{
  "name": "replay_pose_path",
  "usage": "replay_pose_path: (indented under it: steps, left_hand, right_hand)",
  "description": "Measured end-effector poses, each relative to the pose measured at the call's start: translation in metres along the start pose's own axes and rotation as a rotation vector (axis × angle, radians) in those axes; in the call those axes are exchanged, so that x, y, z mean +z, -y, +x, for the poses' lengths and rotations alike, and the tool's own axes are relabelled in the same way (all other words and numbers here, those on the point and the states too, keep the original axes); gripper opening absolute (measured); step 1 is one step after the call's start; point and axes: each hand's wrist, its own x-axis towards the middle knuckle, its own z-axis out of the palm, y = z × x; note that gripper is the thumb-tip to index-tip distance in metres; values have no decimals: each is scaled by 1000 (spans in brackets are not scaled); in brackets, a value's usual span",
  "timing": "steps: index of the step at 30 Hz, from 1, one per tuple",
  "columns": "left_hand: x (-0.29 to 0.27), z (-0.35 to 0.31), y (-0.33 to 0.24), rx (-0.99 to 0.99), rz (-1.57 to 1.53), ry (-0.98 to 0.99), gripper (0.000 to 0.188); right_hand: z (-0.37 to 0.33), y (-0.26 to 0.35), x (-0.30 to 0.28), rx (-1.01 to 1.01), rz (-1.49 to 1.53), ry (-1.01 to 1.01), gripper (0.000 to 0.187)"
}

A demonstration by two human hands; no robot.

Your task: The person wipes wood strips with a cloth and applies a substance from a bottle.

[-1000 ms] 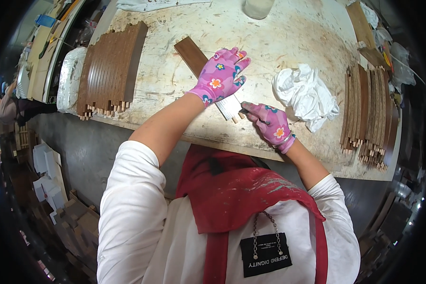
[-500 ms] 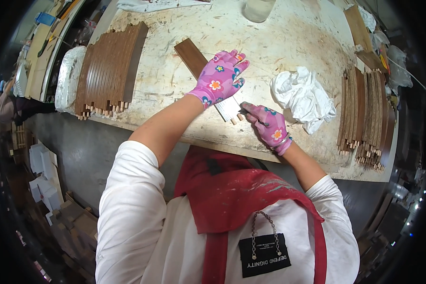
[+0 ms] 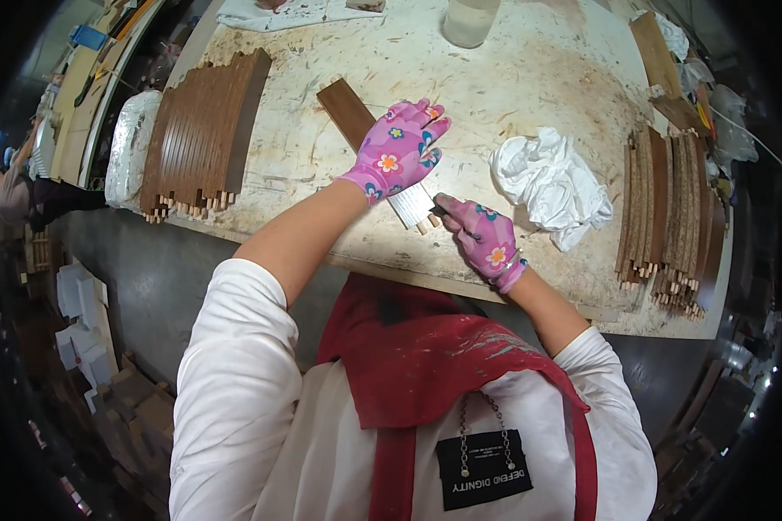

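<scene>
The brown wooden slat (image 3: 345,108) lay slantwise on the stained desk (image 3: 291,148), its far end pointing up and to the left. The left hand (image 3: 395,149), in a pink flowered glove, rested flat across the slat's middle, fingers stretched out and slightly fanned, thumb set apart. Below it showed a pale, striped patch (image 3: 411,207) near the slat's near end, where short wooden dowels (image 3: 423,229) stuck out. The right hand (image 3: 480,234), gloved alike, was just beside that end, fingers curled in toward the thumb; its dark fingertips hid whether they pinched anything, so that could not be told. A crumpled white cloth (image 3: 552,187) lay near it, to the right. Stacks of doweled slats stood well apart on either side, a left stack (image 3: 204,130) and a right stack (image 3: 665,200). A glass jar (image 3: 469,22) stood beyond.
</scene>
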Motion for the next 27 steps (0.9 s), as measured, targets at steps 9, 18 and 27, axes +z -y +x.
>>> replay_pose_path:
  steps: [9,18,27]
  left_hand:
    - [-5,0,-4,-6,3,1,47]
    - [-7,-1,-5,-3,-12,-23,45]
    - [-65,-25,31,96,-283,94,65]
  right_hand:
    - [2,2,-5,31,-38,85,35]
    - [21,-4,-40,368,227,-4,40]
    - [29,-19,-46,268,70,-118,36]
